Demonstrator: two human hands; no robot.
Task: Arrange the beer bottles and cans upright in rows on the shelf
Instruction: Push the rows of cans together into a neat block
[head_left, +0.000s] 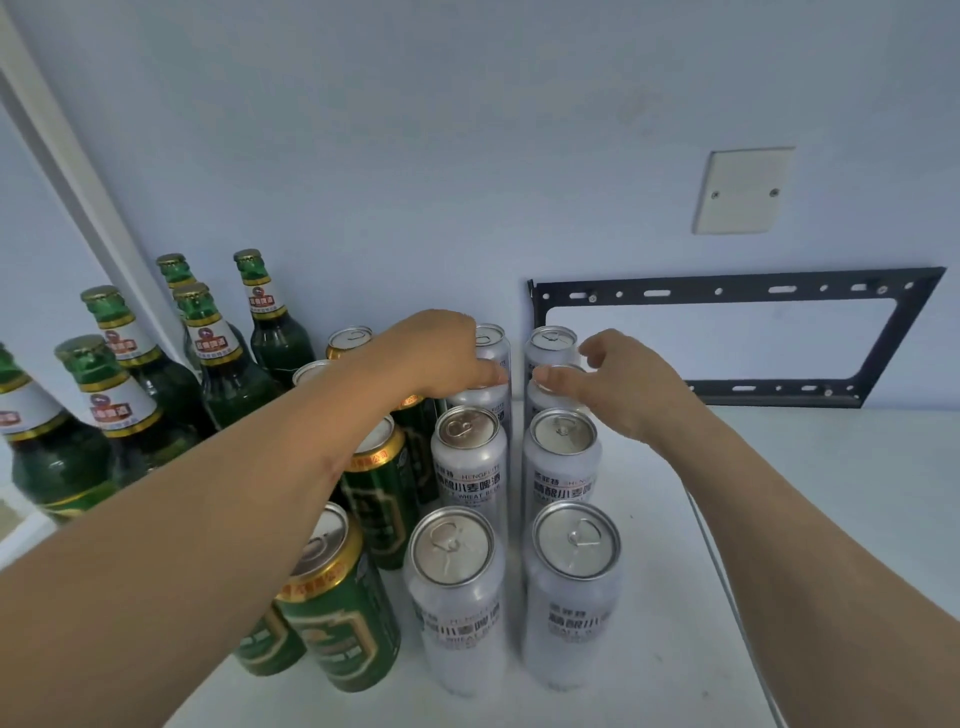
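Observation:
Several green glass beer bottles (218, 358) with gold caps stand upright at the left on the white shelf (810, 519). Beside them stand green cans (343, 613) with gold rims, partly hidden under my left forearm. To their right, silver cans (457, 597) stand upright in two rows running back to the wall. My left hand (441, 358) rests on top of a silver can (480, 397) in the left row, fingers curled over it. My right hand (618, 384) touches the top of a silver can (545, 397) in the right row with thumb and fingertips.
A black metal bracket frame (727, 338) is fixed to the wall behind the shelf at the right. A blank wall plate (743, 189) sits above it. A white post (78, 171) slants along the left side behind the bottles.

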